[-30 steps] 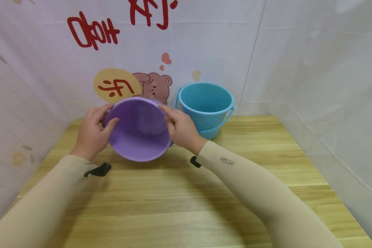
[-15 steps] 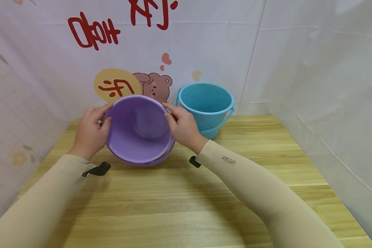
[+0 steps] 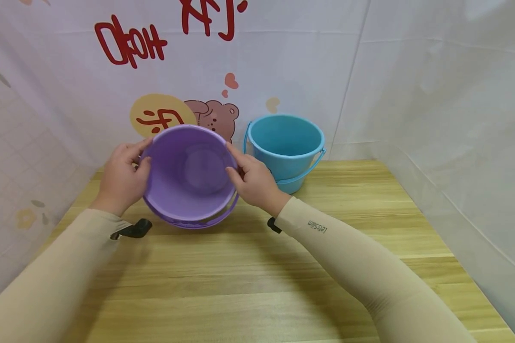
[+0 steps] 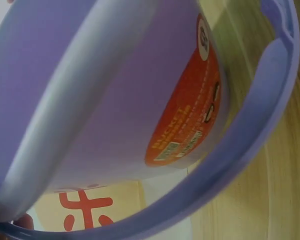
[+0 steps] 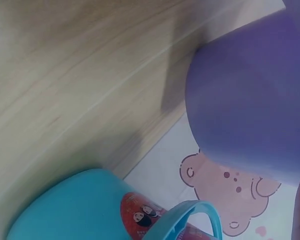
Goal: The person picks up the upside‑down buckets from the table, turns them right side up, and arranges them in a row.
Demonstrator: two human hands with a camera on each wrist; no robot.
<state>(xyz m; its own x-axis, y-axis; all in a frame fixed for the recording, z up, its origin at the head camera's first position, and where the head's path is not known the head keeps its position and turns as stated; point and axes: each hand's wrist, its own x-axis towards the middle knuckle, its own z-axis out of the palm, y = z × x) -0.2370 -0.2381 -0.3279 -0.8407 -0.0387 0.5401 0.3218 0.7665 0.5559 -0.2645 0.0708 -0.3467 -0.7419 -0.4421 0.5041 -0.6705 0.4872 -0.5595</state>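
Note:
A purple bucket (image 3: 189, 166) is tilted with its mouth toward me, between my two hands. My left hand (image 3: 122, 176) grips its rim on the left, thumb at the inner side. At the right of the rim, my right hand (image 3: 257, 181) pinches the edge between thumb and fingers. The bucket's purple handle (image 4: 240, 155) hangs below the rim, and an orange-red label (image 4: 185, 115) shows on the outer wall in the left wrist view. Inside, the round bottom is visible and nothing lies in it.
A light blue bucket (image 3: 285, 166) stands upright at the back of the wooden table (image 3: 223, 286), just right of my right hand, its handle lowered to the front. Behind it hangs a white cloth (image 3: 292, 57) printed with a bear and red characters.
The purple bucket has tipped so its bottom shows more, and its upper rim has risen slightly. Its handle has come into view below the rim. Both hands keep hold; the blue bucket stays put.

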